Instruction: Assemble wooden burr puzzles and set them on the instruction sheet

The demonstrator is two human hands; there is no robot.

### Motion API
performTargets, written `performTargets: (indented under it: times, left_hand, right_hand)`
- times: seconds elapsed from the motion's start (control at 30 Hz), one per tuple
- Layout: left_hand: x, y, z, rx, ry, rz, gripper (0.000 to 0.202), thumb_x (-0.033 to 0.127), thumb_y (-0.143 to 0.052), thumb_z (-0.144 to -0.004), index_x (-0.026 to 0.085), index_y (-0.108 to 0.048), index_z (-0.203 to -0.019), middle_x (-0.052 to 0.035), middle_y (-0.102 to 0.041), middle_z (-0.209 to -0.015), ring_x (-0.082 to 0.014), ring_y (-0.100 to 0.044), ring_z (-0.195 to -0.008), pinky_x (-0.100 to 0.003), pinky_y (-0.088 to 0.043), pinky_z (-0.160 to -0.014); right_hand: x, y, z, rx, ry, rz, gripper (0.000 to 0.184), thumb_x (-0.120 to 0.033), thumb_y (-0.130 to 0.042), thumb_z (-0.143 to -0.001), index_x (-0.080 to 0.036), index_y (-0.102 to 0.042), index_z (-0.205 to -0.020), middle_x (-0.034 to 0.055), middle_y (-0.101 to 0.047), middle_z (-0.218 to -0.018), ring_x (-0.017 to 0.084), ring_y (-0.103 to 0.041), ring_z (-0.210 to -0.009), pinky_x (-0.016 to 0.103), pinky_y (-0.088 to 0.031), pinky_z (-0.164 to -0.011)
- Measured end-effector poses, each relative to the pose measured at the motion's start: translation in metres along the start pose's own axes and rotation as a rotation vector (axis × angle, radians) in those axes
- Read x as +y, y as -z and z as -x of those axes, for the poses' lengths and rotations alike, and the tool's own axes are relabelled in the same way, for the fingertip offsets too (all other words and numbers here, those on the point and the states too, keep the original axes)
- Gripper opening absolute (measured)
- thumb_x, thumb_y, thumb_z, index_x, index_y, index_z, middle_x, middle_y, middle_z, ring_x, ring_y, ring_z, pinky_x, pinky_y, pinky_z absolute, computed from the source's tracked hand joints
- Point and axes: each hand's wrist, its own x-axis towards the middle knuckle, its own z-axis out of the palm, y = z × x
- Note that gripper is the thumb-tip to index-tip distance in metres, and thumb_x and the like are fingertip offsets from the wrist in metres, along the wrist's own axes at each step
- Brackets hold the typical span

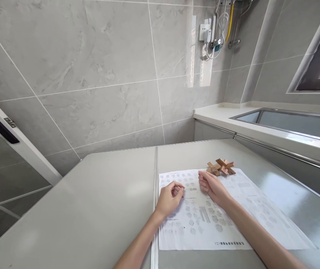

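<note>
A large white sheet (177, 233) printed with grey diagrams lies flat on the table. My left hand (168, 200) rests over its left side, fingers loosely curled in and no object visible in them. Further right, my right hand (212, 186) is also curled, its thumb side up, and nothing shows in its grasp. Just beyond my right fingertips sits a wooden interlocking puzzle (221, 167) of crossed notched sticks, at the far edge of the sheet. It looks close to the right hand; I cannot tell whether they touch.
The pale table (98, 209) has a seam (154, 179) running lengthwise. A counter with a sink (289, 123) stands at the right. At the left is a door with a black handle (1, 129). A socket (204, 31) and pipes are on the tiled wall.
</note>
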Motion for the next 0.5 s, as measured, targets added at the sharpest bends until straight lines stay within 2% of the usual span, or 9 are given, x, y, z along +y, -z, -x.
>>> performTargets:
  times: [0.1,0.27,0.5]
  left_hand:
    - [0.000,-0.004,0.005,-0.040,-0.116,-0.238,0.018,0.033,-0.056,-0.097,0.022,-0.070,-0.099,-0.0002,-0.071,-0.076,-0.0149,-0.062,-0.066,-0.026,-0.046,-0.063]
    - [0.000,-0.008,0.012,-0.145,-0.334,-0.509,0.018,0.021,-0.052,-0.097,0.024,-0.070,-0.098,0.0028,-0.066,-0.069,-0.0146,-0.060,-0.062,-0.026,-0.041,-0.062]
    - [-0.001,-0.007,0.012,-0.156,-0.372,-0.569,0.018,0.018,-0.051,-0.097,0.023,-0.069,-0.100,0.0037,-0.063,-0.065,-0.0140,-0.058,-0.058,-0.025,-0.040,-0.060]
  right_hand:
    - [0.000,-0.010,0.009,-0.005,0.034,0.237,0.036,-0.050,-0.075,-0.088,-0.021,-0.055,-0.081,-0.0049,-0.048,-0.070,0.008,-0.041,-0.052,0.020,-0.037,-0.042]
    - [0.000,-0.022,0.017,-0.042,0.075,0.509,0.043,-0.062,-0.072,-0.084,-0.022,-0.055,-0.082,-0.0072,-0.049,-0.059,0.008,-0.039,-0.044,0.022,-0.033,-0.042]
    - [-0.001,-0.026,0.018,-0.043,0.088,0.573,0.045,-0.066,-0.067,-0.082,-0.023,-0.054,-0.082,-0.0086,-0.048,-0.055,0.008,-0.038,-0.043,0.022,-0.033,-0.042]
